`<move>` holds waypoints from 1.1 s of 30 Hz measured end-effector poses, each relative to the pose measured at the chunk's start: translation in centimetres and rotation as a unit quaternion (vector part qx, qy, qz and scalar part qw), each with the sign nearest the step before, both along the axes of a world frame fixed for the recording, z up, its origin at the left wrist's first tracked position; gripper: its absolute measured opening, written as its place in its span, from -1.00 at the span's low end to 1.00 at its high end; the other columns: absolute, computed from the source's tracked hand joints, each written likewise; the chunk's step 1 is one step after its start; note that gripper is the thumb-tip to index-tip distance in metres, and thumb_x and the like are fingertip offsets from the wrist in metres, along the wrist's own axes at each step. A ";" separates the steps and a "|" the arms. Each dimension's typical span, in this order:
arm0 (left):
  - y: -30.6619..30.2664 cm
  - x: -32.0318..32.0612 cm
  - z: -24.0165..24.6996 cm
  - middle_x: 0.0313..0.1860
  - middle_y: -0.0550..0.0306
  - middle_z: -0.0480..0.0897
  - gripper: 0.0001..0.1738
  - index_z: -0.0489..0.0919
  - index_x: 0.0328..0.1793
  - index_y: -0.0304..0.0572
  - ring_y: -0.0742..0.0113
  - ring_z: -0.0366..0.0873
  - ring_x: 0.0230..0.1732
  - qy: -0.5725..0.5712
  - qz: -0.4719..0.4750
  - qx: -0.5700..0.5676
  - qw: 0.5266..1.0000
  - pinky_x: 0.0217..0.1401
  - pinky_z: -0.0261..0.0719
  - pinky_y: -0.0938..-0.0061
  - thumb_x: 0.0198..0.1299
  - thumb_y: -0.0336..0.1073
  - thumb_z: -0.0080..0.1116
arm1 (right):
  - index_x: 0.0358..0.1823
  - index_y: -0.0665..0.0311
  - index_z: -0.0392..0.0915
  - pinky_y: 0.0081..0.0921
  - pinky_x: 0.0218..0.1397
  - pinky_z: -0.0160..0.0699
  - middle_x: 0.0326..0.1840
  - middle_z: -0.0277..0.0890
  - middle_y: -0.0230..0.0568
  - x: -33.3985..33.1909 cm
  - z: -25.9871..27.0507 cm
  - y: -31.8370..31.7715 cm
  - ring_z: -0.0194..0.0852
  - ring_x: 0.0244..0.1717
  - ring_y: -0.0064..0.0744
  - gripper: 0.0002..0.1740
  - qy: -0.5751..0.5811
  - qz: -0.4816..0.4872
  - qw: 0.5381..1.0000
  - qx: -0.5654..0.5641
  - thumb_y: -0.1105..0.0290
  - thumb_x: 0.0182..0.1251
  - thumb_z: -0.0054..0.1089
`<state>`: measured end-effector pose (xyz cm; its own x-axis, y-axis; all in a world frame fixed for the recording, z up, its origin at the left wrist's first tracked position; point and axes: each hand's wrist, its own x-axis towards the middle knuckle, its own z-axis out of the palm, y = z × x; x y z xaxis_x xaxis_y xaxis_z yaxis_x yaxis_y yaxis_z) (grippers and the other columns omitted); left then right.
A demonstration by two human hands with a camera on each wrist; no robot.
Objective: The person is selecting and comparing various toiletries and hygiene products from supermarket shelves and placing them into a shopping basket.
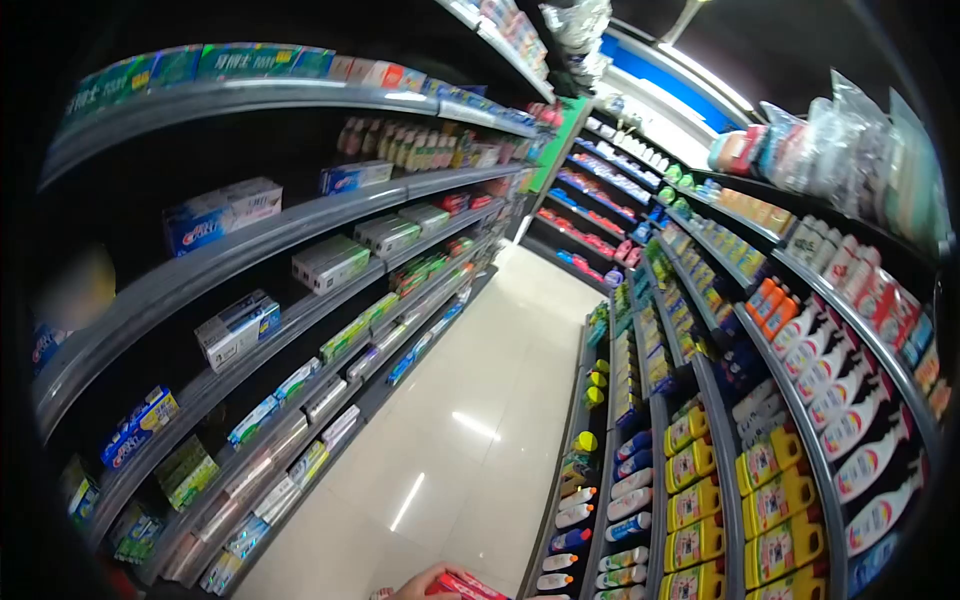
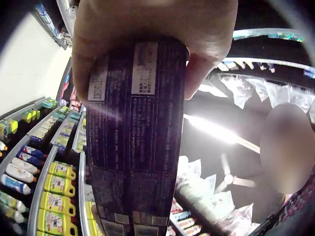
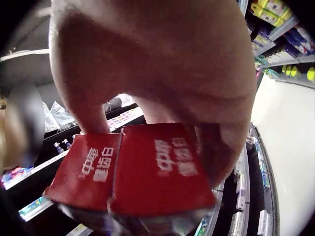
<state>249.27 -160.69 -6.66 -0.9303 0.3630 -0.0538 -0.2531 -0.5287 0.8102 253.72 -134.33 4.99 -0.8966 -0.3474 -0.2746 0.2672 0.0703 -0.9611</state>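
Two toothpaste boxes (image 3: 155, 169), side by side, show red ends with white Chinese characters in the right wrist view. My right hand (image 3: 157, 64) grips them, thumb on one side and fingers on the other. In the left wrist view my left hand (image 2: 152, 24) grips a pair of long boxes (image 2: 133, 132), whose printed sides look dark purple, from above. At the bottom edge of the head view, the left hand (image 1: 418, 582) holds a red box (image 1: 468, 584), mostly cut off by the frame.
Shelves of toothpaste boxes (image 1: 235, 325) line the left of the aisle. On the right stand yellow jugs (image 1: 775, 470), white spray bottles (image 1: 868, 462) and other bottles. A pale tiled floor (image 1: 450, 400) runs between them to a far shelf (image 1: 595, 215). Bagged goods (image 1: 850, 150) sit high at right.
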 end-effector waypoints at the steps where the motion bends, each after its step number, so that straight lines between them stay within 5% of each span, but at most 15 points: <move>1: -0.7 -1.1 1.8 0.02 -0.10 0.51 -0.70 0.38 0.04 -0.28 0.19 0.51 0.06 -0.045 0.006 0.055 0.997 0.14 0.48 0.35 0.19 -0.39 0.08 | 0.19 0.43 0.35 -0.43 0.22 0.29 0.12 0.42 -0.16 -1.5 2.7 -1.2 0.33 0.17 -0.34 -0.46 -0.067 -0.038 0.996 0.038 0.19 0.29 0.08; 3: -1.4 -2.8 0.7 0.08 -0.13 0.47 -0.66 0.37 0.05 -0.28 0.12 0.47 0.12 -0.073 0.036 0.100 0.992 0.20 0.45 0.29 0.18 -0.35 0.11 | 0.19 0.41 0.35 -0.47 0.17 0.33 0.14 0.40 -0.20 -4.3 1.9 -1.5 0.32 0.16 -0.39 -0.43 0.047 -0.044 0.998 0.024 0.11 0.32 0.04; 7: -1.4 -6.3 -0.6 0.12 -0.20 0.44 -0.65 0.37 0.05 -0.28 0.01 0.45 0.18 -0.098 0.108 0.172 0.974 0.26 0.43 0.20 0.17 -0.32 0.10 | 0.37 0.32 0.16 -0.51 0.23 0.19 0.23 0.31 -0.20 -9.4 -0.8 -3.1 0.25 0.20 -0.41 -0.34 0.084 -0.050 0.995 -0.027 0.09 0.34 -0.01; 9: -1.1 -8.2 -0.9 0.12 -0.21 0.44 -0.66 0.37 0.05 -0.28 0.00 0.45 0.18 -0.100 0.155 0.159 0.970 0.26 0.43 0.18 0.17 -0.33 0.09 | 0.43 0.34 0.05 -0.50 0.25 0.13 0.23 0.24 -0.23 -12.7 0.0 -2.7 0.18 0.16 -0.38 -0.28 0.105 0.015 0.994 0.033 0.16 0.33 0.00; 11: -0.1 -10.5 -0.6 0.13 -0.22 0.43 -0.66 0.37 0.05 -0.28 -0.01 0.45 0.17 -0.103 0.204 0.141 0.963 0.25 0.43 0.17 0.17 -0.33 0.07 | 0.42 0.32 0.07 -0.55 0.24 0.11 0.21 0.21 -0.27 -16.2 -5.5 -0.7 0.16 0.18 -0.41 -0.28 0.116 -0.001 0.993 -0.024 0.20 0.29 0.04; 14: 1.8 -14.2 0.7 0.00 -0.16 0.51 -0.67 0.39 0.01 -0.31 0.07 0.51 0.04 -0.088 0.261 0.074 0.959 0.13 0.48 0.26 0.19 -0.28 0.07 | 0.40 0.33 0.10 -0.53 0.24 0.12 0.24 0.20 -0.24 -22.0 -7.8 1.1 0.15 0.19 -0.41 -0.27 0.079 0.031 0.995 -0.049 0.20 0.25 0.08; 16: 4.1 -17.3 2.2 -0.09 0.11 0.56 -0.66 0.41 0.09 -0.19 0.38 0.51 -0.05 -0.081 0.289 0.035 0.953 0.01 0.49 0.51 0.22 -0.28 0.13 | 0.39 0.33 0.11 -0.50 0.26 0.13 0.24 0.21 -0.21 -26.1 -8.4 2.7 0.16 0.20 -0.38 -0.27 0.079 0.029 0.995 -0.049 0.19 0.24 0.09; 20: 10.1 -26.9 1.5 -0.07 0.10 0.55 -0.71 0.43 0.07 -0.21 0.36 0.51 -0.05 -0.003 0.310 -0.076 0.948 0.08 0.44 0.50 0.27 -0.28 0.05 | 0.33 0.37 0.17 -0.36 0.38 0.09 0.26 0.26 -0.07 -36.2 -11.7 8.7 0.15 0.32 -0.26 -0.36 0.080 0.004 0.996 -0.033 0.18 0.30 0.02; 23: 15.7 -34.8 7.5 -0.05 0.10 0.52 -0.63 0.38 0.14 -0.22 0.36 0.48 -0.01 0.013 0.256 -0.192 0.947 0.11 0.42 0.48 0.27 -0.24 0.07 | 0.23 0.39 0.27 -0.37 0.31 0.22 0.17 0.33 -0.09 -42.9 -13.3 14.2 0.26 0.22 -0.29 -0.49 0.104 -0.110 0.988 0.027 0.17 0.41 -0.08; 24: 17.0 -37.4 7.3 0.01 0.10 0.47 -0.53 0.30 0.24 -0.21 0.35 0.42 0.07 -0.022 0.178 -0.177 0.968 0.17 0.37 0.48 0.28 -0.19 0.08 | 0.16 0.37 0.32 -0.40 0.23 0.30 0.08 0.38 -0.15 -45.0 -12.9 15.7 0.32 0.13 -0.34 -0.55 0.074 -0.132 0.987 -0.050 0.16 0.45 -0.14; 27: 21.4 -43.5 7.4 0.07 0.11 0.43 -0.49 0.25 0.28 -0.18 0.35 0.38 0.13 0.041 0.136 -0.238 0.961 0.19 0.36 0.49 0.28 -0.19 0.10 | -0.03 0.29 0.42 -0.49 0.01 0.46 -0.16 0.46 -0.33 -50.5 -14.0 19.7 0.44 -0.13 -0.50 -0.62 -0.020 -0.184 0.957 -0.223 0.14 0.53 -0.28; 33: 27.4 -50.6 7.5 0.09 0.10 0.41 -0.41 0.20 0.32 -0.16 0.39 0.37 0.14 0.052 0.095 -0.261 0.959 0.17 0.39 0.51 0.23 -0.30 0.19 | -0.08 0.29 0.41 -0.50 -0.07 0.47 -0.19 0.45 -0.33 -57.0 -11.4 25.5 0.43 -0.18 -0.53 -0.63 -0.053 -0.233 0.947 -0.216 0.14 0.53 -0.27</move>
